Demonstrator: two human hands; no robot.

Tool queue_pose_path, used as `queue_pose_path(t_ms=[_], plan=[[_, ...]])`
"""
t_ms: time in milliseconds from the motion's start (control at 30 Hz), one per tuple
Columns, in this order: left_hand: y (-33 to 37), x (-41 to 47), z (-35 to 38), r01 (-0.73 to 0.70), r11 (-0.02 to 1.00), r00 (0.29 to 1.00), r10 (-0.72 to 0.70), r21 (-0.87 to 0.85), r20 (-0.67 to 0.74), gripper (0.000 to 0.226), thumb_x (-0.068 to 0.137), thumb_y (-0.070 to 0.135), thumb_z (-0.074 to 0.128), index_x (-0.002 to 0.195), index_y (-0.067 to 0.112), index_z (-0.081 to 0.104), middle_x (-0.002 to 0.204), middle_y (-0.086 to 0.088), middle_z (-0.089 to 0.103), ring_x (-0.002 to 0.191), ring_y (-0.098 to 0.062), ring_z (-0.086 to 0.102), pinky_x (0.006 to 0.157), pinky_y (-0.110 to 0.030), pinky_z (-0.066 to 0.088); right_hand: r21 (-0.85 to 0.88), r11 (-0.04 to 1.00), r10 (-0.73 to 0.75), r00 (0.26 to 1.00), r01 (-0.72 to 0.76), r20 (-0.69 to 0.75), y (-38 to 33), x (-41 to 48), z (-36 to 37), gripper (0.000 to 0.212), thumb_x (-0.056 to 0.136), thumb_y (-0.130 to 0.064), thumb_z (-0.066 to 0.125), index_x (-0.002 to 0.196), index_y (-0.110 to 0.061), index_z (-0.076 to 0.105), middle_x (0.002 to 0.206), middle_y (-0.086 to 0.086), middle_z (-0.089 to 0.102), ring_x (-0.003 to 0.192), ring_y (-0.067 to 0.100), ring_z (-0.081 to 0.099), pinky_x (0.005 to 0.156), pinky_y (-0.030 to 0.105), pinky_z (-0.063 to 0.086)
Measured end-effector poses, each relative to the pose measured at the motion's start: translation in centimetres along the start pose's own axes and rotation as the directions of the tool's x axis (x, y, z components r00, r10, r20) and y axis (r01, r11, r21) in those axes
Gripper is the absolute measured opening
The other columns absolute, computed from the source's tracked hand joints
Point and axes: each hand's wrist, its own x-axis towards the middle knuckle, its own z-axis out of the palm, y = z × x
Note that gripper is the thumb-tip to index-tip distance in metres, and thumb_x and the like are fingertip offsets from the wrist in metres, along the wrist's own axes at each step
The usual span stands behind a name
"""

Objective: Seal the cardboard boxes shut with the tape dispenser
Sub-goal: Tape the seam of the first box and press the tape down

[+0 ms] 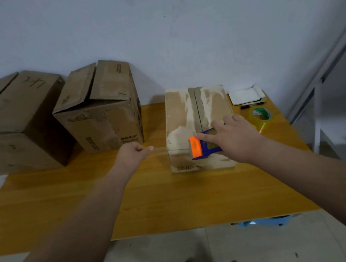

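A small cardboard box (185, 112) with its flaps closed stands on the wooden table (153, 197) right of centre. My right hand (232, 137) holds a blue and orange tape dispenser (199, 147) against the box's near top edge. My left hand (134, 154) is pinched on the end of a clear tape strip (159, 149) that stretches from the dispenser leftwards over the table. Two bigger boxes stand to the left: one (99, 108) with its top flaps slightly raised, another (15, 119) at the far left.
A roll of clear tape (261, 115) with a green core lies right of the small box. Behind it are a black marker (251, 105) and a white pad (246, 95). A grey wall is close behind. A white metal frame (322, 98) stands at the right.
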Motion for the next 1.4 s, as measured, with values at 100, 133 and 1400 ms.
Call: queue_pose_path(t_ms=[100,133,1400], plan=[[-0.1,0.0,1.8,0.038,0.999,0.997,-0.038,0.005,-0.061,0.035,0.090,0.036,0.061,0.069,0.012,0.046,0.062,0.000,0.046,0.058,-0.015,0.042,0.054,-0.029,0.033,-0.096,0.995,-0.003,0.999,0.006,0.033,-0.3,0.8,-0.9,0.066,0.097,-0.033,0.045,0.150,-0.037,0.006,0.128,0.011,0.047,0.109,0.034,0.047,0.087,0.042,0.037],[-0.1,0.1,2.3,0.050,0.999,0.995,-0.050,0.001,-0.092,0.035,0.091,0.036,0.060,0.068,0.014,0.044,0.063,0.000,0.044,0.059,-0.015,0.042,0.053,-0.029,0.032,-0.096,0.995,0.007,0.999,-0.002,0.049,-0.3,1.1,-1.1,0.065,0.097,-0.031,0.045,0.150,-0.036,0.008,0.128,0.011,0.047,0.110,0.033,0.047,0.087,0.042,0.037],[-3.1,4.0,9.7,0.537,0.784,0.843,-0.516,-0.311,0.153,0.062,0.088,0.047,0.059,0.132,0.005,0.045,0.120,-0.011,0.053,0.103,-0.030,0.054,0.062,-0.036,0.051,0.033,0.995,0.084,0.975,-0.092,0.207,-1.0,4.2,1.0,0.065,0.092,-0.035,0.053,0.147,-0.038,0.018,0.126,0.010,0.048,0.111,0.033,0.047,0.086,0.044,0.036]])
